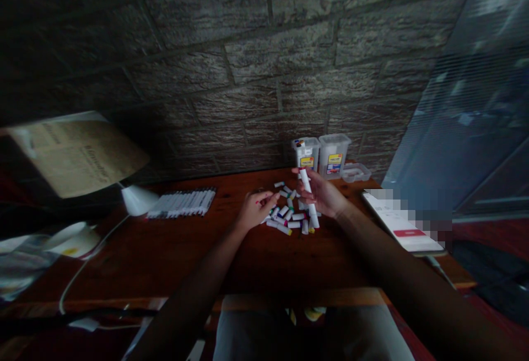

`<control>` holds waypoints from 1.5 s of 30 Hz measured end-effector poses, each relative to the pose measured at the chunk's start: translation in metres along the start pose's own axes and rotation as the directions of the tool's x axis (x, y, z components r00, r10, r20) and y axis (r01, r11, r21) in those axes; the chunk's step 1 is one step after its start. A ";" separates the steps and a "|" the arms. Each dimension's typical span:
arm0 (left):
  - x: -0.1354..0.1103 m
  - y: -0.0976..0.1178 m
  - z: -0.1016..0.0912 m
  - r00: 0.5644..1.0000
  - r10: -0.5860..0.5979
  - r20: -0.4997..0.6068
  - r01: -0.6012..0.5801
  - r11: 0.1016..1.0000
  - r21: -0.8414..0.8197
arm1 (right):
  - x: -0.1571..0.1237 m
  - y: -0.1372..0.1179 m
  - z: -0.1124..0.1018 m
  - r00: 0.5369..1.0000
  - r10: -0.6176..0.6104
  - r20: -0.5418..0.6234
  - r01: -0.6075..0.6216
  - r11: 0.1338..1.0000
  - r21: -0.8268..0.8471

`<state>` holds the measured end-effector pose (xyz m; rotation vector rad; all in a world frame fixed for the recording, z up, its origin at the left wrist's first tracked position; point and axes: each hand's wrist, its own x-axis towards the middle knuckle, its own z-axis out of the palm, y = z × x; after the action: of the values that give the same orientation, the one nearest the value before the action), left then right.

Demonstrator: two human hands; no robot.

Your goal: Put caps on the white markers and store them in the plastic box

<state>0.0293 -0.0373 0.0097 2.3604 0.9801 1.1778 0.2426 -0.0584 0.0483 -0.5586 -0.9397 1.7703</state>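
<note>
My right hand [324, 193] is closed around a white marker [308, 193], held nearly upright and tilted, with a red tip at its top. My left hand [256, 208] is beside it at the left edge of a pile of short white marker caps [294, 224] with coloured ends. Its thumb and fingers are drawn together, and small red spots show on them; whether a cap is inside the fingers I cannot make out. On the table to the left, a row of white markers [182, 203] lies side by side.
Two clear plastic boxes [334, 154] stand by the stone wall [256, 96], the left one containing markers. A clear lid [356, 172] lies beside them. A lit phone [400, 220] rests at the right. At the left are a lamp [78, 154], a cup [76, 240] and a white cable [88, 259].
</note>
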 end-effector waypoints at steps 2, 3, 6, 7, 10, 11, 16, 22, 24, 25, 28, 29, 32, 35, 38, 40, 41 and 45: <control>0.000 0.000 0.000 1.000 -0.005 -0.004 0.005 1.000 -0.002 | 0.000 0.000 0.000 1.000 -0.005 0.009 0.005 1.000 0.013; 0.000 0.001 0.000 1.000 -0.007 -0.008 0.007 1.000 -0.002 | 0.000 -0.001 -0.001 1.000 -0.005 0.015 0.005 1.000 0.024; 0.000 0.001 0.001 1.000 -0.005 -0.024 0.005 1.000 0.010 | 0.001 -0.004 -0.003 1.000 0.001 0.031 -0.003 0.999 0.049; 0.000 0.001 0.001 1.000 -0.002 -0.031 0.002 1.000 0.017 | 0.000 -0.005 -0.004 0.999 0.003 0.035 -0.005 0.999 0.051; 0.000 0.001 0.001 0.999 0.001 -0.034 0.000 1.000 0.026 | -0.001 -0.011 -0.007 0.999 -0.005 0.040 0.003 0.999 0.050; 0.000 0.001 0.001 1.000 -0.002 -0.031 0.002 1.000 0.026 | -0.002 -0.012 -0.007 0.999 -0.015 0.037 0.013 0.999 0.050; 0.000 0.001 0.001 1.000 -0.011 -0.027 0.011 1.000 0.017 | -0.005 -0.017 -0.006 0.997 -0.077 -0.002 0.077 0.997 0.030; 0.000 0.000 0.000 0.999 -0.016 -0.031 0.016 1.000 -0.005 | -0.002 -0.019 -0.012 0.997 -0.070 -0.016 0.070 0.998 -0.006; 0.000 0.000 0.000 0.999 -0.018 -0.032 0.018 1.000 -0.011 | -0.002 -0.021 -0.016 0.997 -0.077 -0.025 0.077 0.997 -0.012; -0.001 0.000 0.000 0.999 -0.020 -0.032 0.019 1.000 -0.014 | -0.002 -0.023 -0.017 0.996 -0.085 -0.029 0.084 0.996 -0.016; -0.001 0.001 0.000 0.999 -0.019 -0.026 0.018 1.000 -0.019 | -0.004 -0.028 -0.020 0.993 -0.117 -0.034 0.116 0.993 -0.039; -0.001 0.001 0.000 0.999 -0.018 -0.026 0.018 1.000 -0.018 | -0.004 -0.029 -0.021 0.992 -0.121 -0.032 0.120 0.992 -0.048; -0.001 0.001 0.000 1.000 -0.014 -0.027 0.014 1.000 -0.012 | -0.003 -0.028 -0.024 0.992 -0.125 -0.033 0.122 0.990 -0.073; 0.000 0.000 0.000 0.999 -0.012 -0.030 0.012 1.000 -0.007 | -0.001 -0.026 -0.028 0.991 -0.126 -0.044 0.121 0.988 -0.099; 0.000 -0.001 0.000 1.000 -0.006 -0.028 0.006 1.000 -0.004 | 0.001 -0.026 -0.032 0.991 -0.131 -0.037 0.126 0.985 -0.118; 0.000 -0.001 0.000 1.000 -0.003 -0.021 0.002 1.000 -0.003 | 0.000 -0.027 -0.033 0.989 -0.149 -0.023 0.144 0.981 -0.131; 0.000 0.000 0.000 1.000 -0.004 -0.018 0.004 1.000 -0.002 | 0.000 -0.027 -0.033 0.987 -0.161 -0.018 0.157 0.977 -0.143; 0.000 0.001 0.000 1.000 -0.007 -0.021 0.007 1.000 0.000 | -0.001 -0.026 -0.030 0.978 -0.203 -0.039 0.189 0.955 -0.228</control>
<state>0.0292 -0.0379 0.0100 2.3474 0.9943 1.2022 0.2795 -0.0445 0.0512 -0.6359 -1.1197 1.4717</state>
